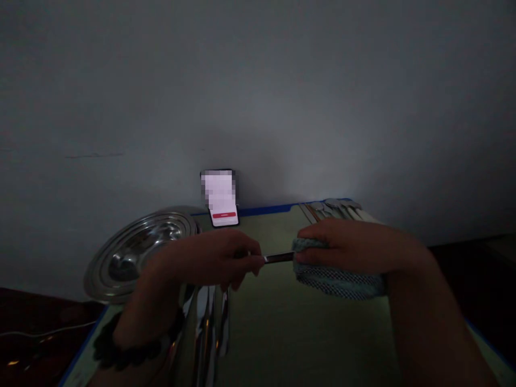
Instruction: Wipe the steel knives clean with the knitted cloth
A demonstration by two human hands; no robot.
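Note:
My left hand (226, 257) pinches one end of a shiny metal piece of cutlery (279, 258). Its other end runs into a checked cloth (342, 282), so I cannot tell its exact kind. Closed over that cloth is my right hand (346, 244), with the thumb and fingers pressing it around the metal. Several table knives (207, 317) lie lengthwise below my left wrist, partly hidden by the forearm. Beyond my right hand, several spoons and other slim cutlery (332, 207) lie side by side, partly covered by it.
A round stainless steel basin (121, 258) sits at the left of the pale green, blue-edged table (274, 333). A lit phone (223, 215) leans against the grey wall (258, 97) at the back. A white cable (48, 333) runs off at the lower left.

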